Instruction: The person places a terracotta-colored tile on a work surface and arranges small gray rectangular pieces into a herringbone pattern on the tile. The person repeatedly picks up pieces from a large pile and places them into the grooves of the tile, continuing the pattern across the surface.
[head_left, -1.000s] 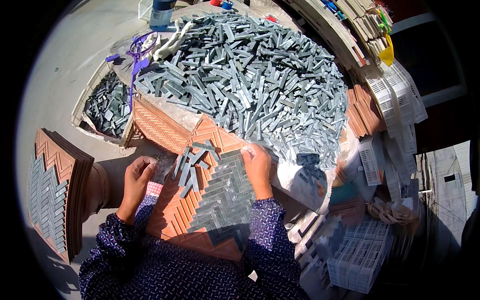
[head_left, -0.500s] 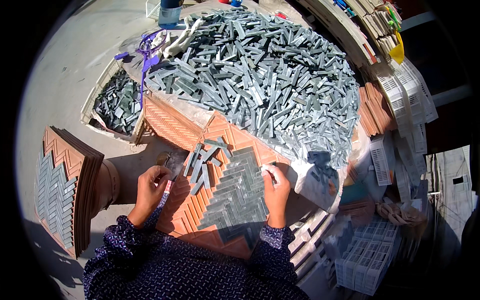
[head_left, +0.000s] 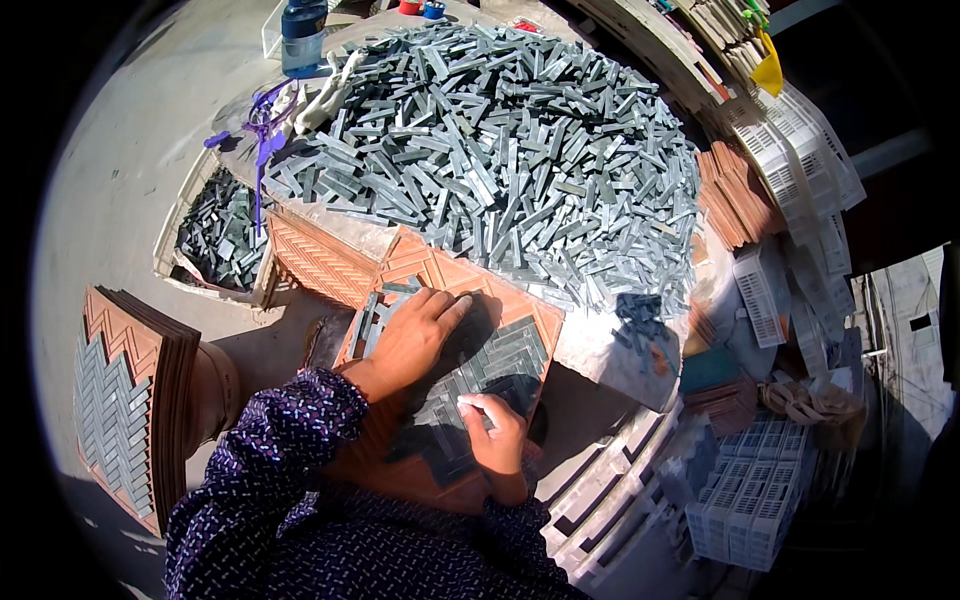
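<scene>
An orange board [head_left: 410, 258] with moulded herringbone grooves lies before me. Narrow grey stone strips [head_left: 505, 350] fill many of its grooves in a zigzag pattern. Across the board's upper part reaches my left hand [head_left: 410, 335], palm down, fingers stretched toward the bare grooves. Loose strips [head_left: 373, 320] lie partly covered by that hand; what is beneath its fingertips is hidden. My right hand [head_left: 495, 440] hovers at the board's lower right, thumb and forefinger brought together. White coverings show on its fingertips. Anything in that pinch is too small to make out.
Beyond the board rises a large heap of grey strips [head_left: 500, 150]. A crate [head_left: 165, 250] of dark pieces stands left, behind a stack of filled boards [head_left: 115, 410]. White plastic crates [head_left: 745, 500] and pallet slats [head_left: 610, 480] are at right. A blue bottle [head_left: 302, 40] stands at the back.
My left hand has moved right and forward from the board's left edge to over its upper part. The right hand has come down and left. The view has shifted slightly.
</scene>
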